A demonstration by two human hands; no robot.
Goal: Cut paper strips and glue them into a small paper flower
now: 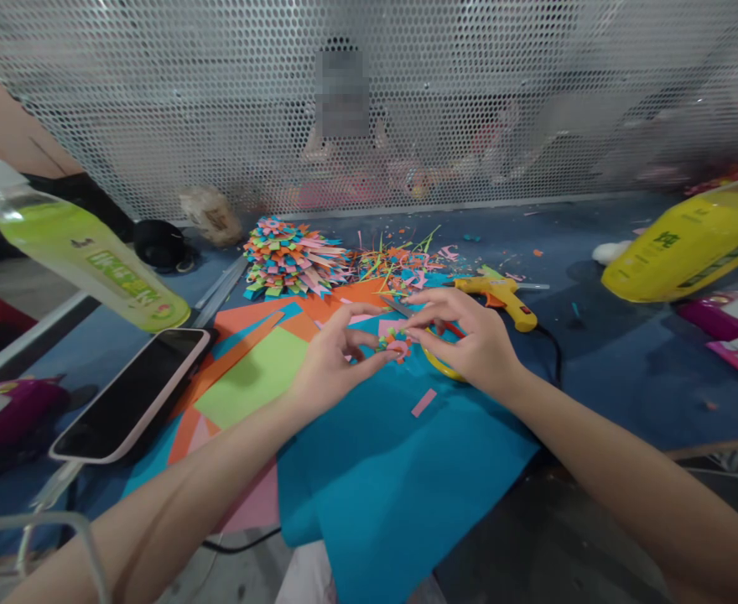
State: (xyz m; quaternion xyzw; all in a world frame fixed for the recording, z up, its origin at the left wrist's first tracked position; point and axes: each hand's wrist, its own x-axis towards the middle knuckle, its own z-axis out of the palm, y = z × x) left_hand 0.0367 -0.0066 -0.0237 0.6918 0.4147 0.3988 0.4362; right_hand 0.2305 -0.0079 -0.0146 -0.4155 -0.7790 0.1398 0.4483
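Note:
Between my two hands is a small piece of coloured paper craft (397,347) in pink, orange, green and blue. My left hand (342,356) pinches its left side between thumb and fingers. The fingertips of my right hand (466,335) close on its upper right edge. Scissors with yellow handles (439,366) lie partly hidden under my right hand, blades pointing up and left. Below the hands a large blue sheet (394,470) bears a short pink paper strip (423,403). Green paper (256,377) and orange sheets lie under my left wrist.
Behind the hands stand a pile of folded paper strips (290,260) and scattered paper scraps (400,260). A yellow glue gun (500,295) lies right of them. At left are a phone (133,394) and a green drink bottle (92,260); at right, a yellow bottle (683,243). Perforated metal panel (218,101) behind.

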